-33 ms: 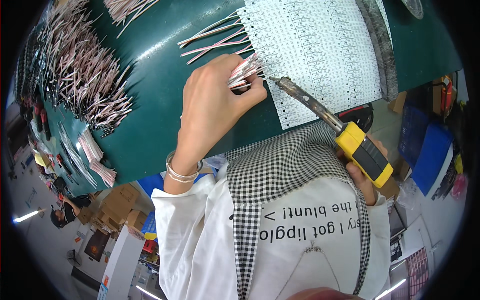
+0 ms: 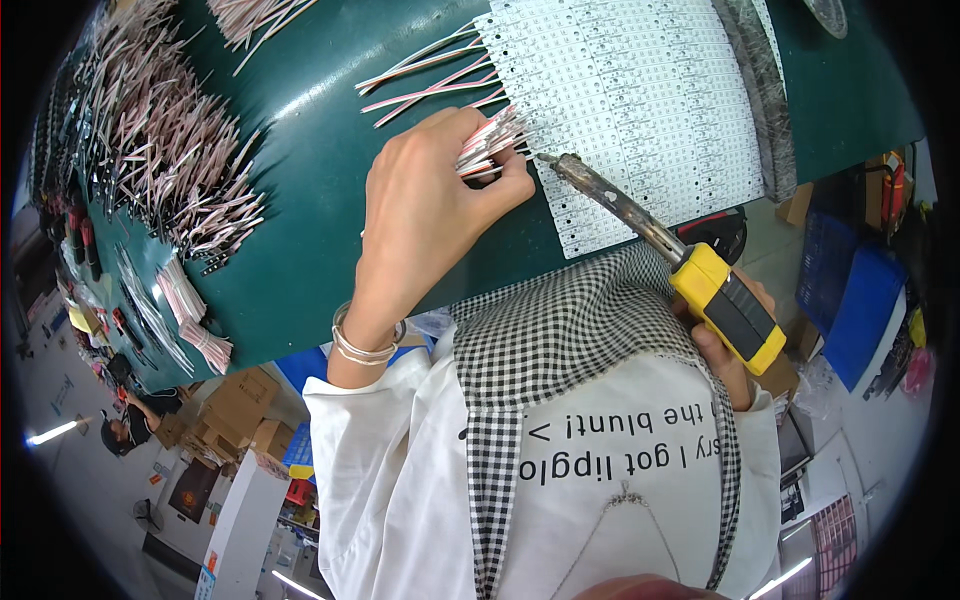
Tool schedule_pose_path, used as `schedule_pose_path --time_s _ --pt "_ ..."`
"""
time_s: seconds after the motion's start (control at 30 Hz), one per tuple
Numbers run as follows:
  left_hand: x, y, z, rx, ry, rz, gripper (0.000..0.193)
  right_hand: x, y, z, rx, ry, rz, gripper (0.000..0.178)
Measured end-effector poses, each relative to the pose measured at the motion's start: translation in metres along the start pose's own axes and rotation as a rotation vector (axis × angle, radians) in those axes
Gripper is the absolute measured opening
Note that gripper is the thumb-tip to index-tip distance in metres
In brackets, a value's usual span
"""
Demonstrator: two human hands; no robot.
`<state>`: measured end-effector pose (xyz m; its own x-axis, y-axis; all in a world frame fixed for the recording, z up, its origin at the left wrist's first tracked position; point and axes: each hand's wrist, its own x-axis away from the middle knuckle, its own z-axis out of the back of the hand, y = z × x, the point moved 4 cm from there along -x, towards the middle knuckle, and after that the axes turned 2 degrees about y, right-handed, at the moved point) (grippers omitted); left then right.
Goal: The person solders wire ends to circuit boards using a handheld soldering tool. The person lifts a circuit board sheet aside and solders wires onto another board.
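My left hand (image 2: pixel 420 200) is closed around a bundle of short red-and-white wires (image 2: pixel 486 148), their ends pointing toward the left edge of a white sheet of circuit boards (image 2: pixel 640 110). My right hand (image 2: pixel 722 365), partly hidden behind the handle, grips a soldering iron (image 2: pixel 735 308) with a yellow and black handle. Its dark tip lies at the boards' edge, close beside the wire ends; whether it touches them I cannot tell. Farther up that edge, several red-and-white wires (image 2: pixel 425 98) stick out to the left over the green table.
A large heap of loose wires (image 2: pixel 165 130) covers the left of the green table (image 2: pixel 310 200). Tied wire bundles (image 2: pixel 190 315) lie near its front left edge, and more wires (image 2: pixel 255 18) at the back. A grey wrapped bar (image 2: pixel 758 100) rests along the boards' right side. Blue crates (image 2: pixel 850 290) stand beyond.
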<state>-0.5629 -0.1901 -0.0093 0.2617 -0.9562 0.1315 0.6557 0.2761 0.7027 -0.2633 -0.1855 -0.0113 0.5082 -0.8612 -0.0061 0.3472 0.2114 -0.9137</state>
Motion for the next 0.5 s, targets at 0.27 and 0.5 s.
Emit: schedule_pose_path --time_s 0.27,0.5 --pt "-0.002 -0.001 0.000 -0.028 0.028 -0.022 0.018 -0.009 -0.004 -0.003 0.062 -0.025 -0.018 0.051" --pt "-0.003 0.001 0.001 -0.009 0.042 -0.023 0.018 -0.011 -0.010 -0.001 0.116 -0.058 0.129 0.049"
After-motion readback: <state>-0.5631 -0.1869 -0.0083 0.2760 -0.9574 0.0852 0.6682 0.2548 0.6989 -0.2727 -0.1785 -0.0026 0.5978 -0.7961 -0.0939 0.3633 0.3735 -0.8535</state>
